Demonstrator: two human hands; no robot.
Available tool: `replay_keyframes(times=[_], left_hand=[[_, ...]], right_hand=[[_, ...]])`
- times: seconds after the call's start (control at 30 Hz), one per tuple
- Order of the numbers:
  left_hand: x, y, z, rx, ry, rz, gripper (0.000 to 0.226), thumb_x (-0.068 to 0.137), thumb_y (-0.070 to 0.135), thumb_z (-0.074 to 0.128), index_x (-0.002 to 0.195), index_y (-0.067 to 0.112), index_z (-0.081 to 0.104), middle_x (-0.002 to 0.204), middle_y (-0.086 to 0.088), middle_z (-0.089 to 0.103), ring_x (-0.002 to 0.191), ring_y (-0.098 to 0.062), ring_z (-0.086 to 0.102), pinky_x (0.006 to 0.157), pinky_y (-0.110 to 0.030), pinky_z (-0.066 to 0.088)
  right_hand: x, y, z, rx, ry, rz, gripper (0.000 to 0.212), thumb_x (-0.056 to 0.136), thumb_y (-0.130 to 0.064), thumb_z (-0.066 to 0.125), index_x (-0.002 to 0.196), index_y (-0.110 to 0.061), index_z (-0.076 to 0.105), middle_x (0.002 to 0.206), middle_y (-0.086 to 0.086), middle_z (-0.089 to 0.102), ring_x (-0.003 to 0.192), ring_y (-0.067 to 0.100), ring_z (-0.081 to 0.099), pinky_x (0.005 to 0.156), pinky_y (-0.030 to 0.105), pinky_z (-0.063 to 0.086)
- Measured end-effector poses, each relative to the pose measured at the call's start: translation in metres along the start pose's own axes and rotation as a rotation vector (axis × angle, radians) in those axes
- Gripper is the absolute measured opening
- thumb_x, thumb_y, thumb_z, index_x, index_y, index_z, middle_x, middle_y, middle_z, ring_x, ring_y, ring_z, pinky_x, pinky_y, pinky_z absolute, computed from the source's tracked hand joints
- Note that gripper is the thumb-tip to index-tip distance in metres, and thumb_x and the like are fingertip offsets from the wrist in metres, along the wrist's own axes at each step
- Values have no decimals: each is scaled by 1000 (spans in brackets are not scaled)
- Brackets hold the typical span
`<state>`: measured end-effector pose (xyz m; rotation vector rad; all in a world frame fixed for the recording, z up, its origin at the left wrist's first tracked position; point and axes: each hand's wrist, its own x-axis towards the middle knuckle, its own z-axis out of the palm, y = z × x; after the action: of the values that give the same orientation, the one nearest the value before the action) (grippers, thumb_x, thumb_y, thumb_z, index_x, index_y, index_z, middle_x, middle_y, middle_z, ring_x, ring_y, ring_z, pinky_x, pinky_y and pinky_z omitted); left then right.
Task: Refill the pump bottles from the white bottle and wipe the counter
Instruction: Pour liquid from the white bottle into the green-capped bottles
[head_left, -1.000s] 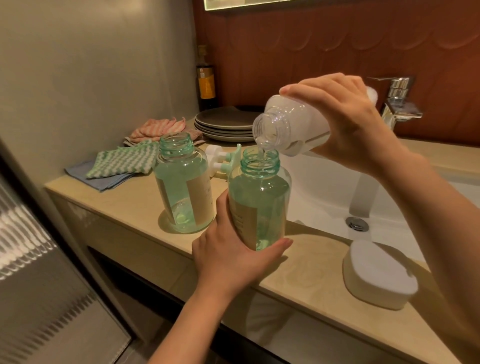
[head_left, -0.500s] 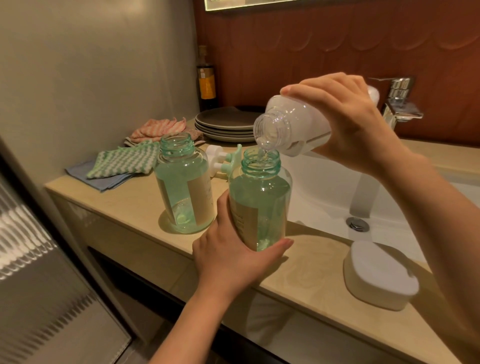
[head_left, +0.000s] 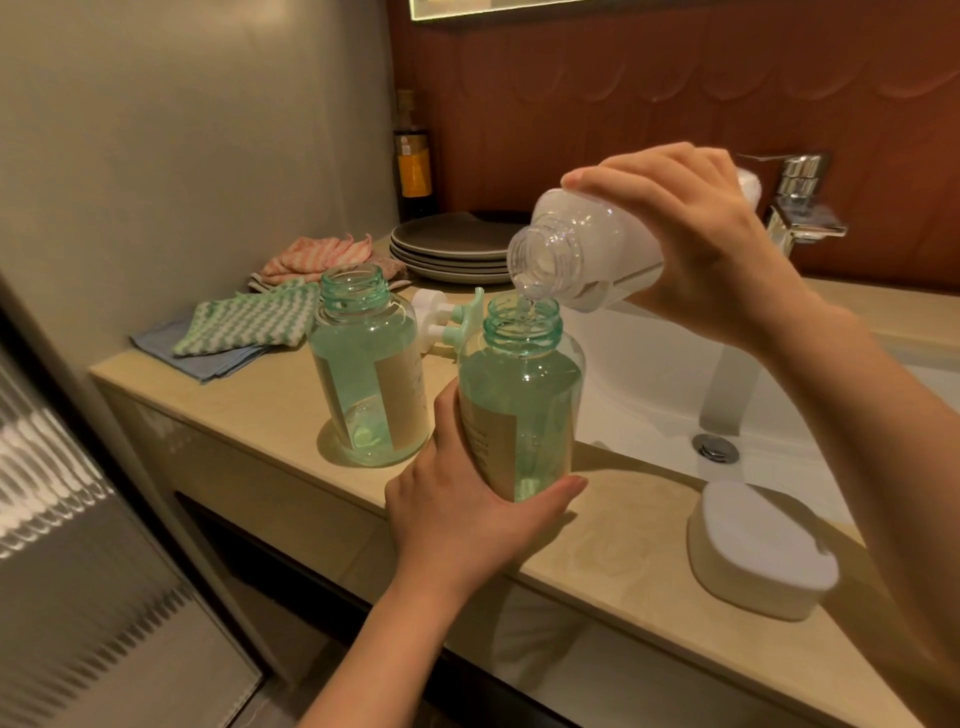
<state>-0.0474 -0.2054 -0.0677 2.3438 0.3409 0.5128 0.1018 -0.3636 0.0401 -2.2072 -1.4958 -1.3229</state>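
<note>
Okay, got the white bottle (head_left: 597, 249) tipped nearly flat, mouth aimed down-left right over the open neck of the near pump bottle (head_left: 519, 405), with a thin clear trickle going in. Right grip (head_left: 691, 234) wrapped over the white bottle's body from above, fingers curled round it. Left grip (head_left: 457, 519) clamped round the lower half of that pump bottle, keeping it upright at the front edge of the worktop (head_left: 623, 545). Can't tell if its base touches down.

Second pump bottle (head_left: 369, 374) just to the left, open-necked, standing alone. Pump heads (head_left: 447, 317) lying behind the pair.

Further back: striped green cloth (head_left: 244, 322) on a blue cloth (head_left: 208, 358), pink cloth (head_left: 311, 257), stack of grey plates (head_left: 447, 249), dark bottle (head_left: 414, 156) in the corner. White sink (head_left: 675, 374) on the right with a chrome tap (head_left: 800, 202), plus a white lidded box (head_left: 758, 551) near the front edge. Reddish scalloped wall behind.
</note>
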Motion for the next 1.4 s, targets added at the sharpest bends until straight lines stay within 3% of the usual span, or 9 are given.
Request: replay_keyframes(times=[0.73, 1.4], left_hand=[[0, 0, 0, -8, 5, 9, 115, 55, 70, 69, 143, 32, 7, 136, 8, 46, 126, -19, 44, 100, -33, 32], [0, -1, 2, 0, 14, 5, 113, 53, 73, 68, 141, 34, 8, 135, 9, 47, 125, -19, 45, 100, -33, 32]], right_hand=[[0, 0, 0, 7, 14, -8, 62, 81, -35, 62, 135, -21, 34, 125, 15, 56, 111, 30, 46, 90, 33, 26], [0, 0, -1, -5, 24, -10, 63, 81, -32, 67, 134, -21, 36, 125, 14, 56, 110, 30, 47, 89, 38, 31]])
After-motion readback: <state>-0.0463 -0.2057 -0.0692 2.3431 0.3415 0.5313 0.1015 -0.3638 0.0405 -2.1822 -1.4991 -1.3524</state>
